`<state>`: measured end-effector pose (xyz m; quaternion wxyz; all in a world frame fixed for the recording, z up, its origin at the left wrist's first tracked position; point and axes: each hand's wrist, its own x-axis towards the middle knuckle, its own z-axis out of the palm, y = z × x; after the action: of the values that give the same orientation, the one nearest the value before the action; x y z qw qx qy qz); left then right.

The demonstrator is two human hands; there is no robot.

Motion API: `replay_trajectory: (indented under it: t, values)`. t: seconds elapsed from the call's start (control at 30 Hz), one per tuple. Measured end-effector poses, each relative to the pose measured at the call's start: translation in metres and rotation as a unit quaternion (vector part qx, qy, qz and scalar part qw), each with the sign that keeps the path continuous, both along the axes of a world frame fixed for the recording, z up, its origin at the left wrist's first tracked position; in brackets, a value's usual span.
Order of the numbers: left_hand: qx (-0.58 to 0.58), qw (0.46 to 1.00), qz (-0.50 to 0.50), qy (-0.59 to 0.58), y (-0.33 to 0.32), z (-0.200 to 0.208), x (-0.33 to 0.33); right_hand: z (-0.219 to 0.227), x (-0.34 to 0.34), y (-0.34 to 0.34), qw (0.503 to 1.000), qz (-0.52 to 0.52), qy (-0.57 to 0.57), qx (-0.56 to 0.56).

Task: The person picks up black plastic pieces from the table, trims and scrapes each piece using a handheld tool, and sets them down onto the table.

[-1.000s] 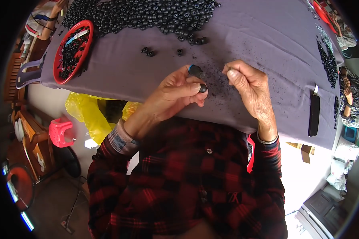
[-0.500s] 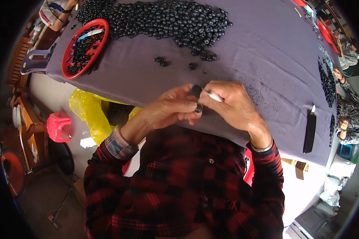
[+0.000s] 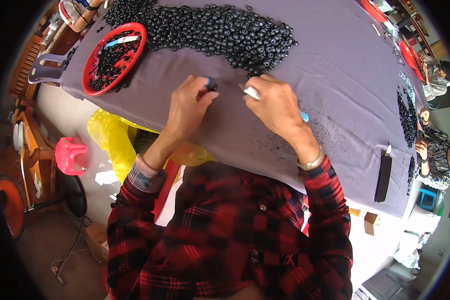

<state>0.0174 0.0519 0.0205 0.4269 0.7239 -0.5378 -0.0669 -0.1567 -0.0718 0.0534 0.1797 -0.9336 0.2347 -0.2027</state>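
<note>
My left hand [image 3: 187,106] is over the purple cloth with its thumb and fingertips closed around a small black round piece [image 3: 213,87]. A blue cover [image 3: 209,80] wraps one of its fingertips. My right hand [image 3: 276,104] is closed around a slim tool [image 3: 252,92], white near the fingers, with a thin tip pointing left. A pale blue end [image 3: 304,116] shows beyond the hand. Both hands are apart, just on the near side of a large heap of black round pieces [image 3: 225,32], many with a hole in them.
A red tray [image 3: 88,75] at the left holds small black bits and a pale blue tool [image 3: 121,41]. Black crumbs lie right of my right hand. A black strip-shaped object [image 3: 383,177] lies farther right. A yellow bag [image 3: 107,142] hangs by the near edge. Other people sit around.
My hands were together over the near edge, the left pinching a dark piece. They have separated and moved away from me toward the heap, the left to loose pieces; the tool stays in the right.
</note>
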Motion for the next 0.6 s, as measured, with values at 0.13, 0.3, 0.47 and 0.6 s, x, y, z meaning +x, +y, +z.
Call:
replay_trajectory:
  t: [0.13,0.3,0.47,0.6]
  values:
    - [-0.080,0.967,0.012,0.241,0.001,-0.009,-0.007,0.024,-0.028,0.012,0.975,-0.040,-0.149,0.158]
    - [0.013,0.810,-0.210,0.547,-0.002,0.035,-0.063,0.030,-0.063,0.025,0.939,0.010,-0.252,0.235]
    - [0.043,0.685,-0.304,0.661,-0.012,0.025,-0.084,0.024,-0.076,0.031,0.935,0.026,-0.269,0.229]
    - [0.041,0.638,-0.318,0.700,-0.013,0.023,-0.090,0.026,-0.079,0.034,0.938,0.016,-0.253,0.238]
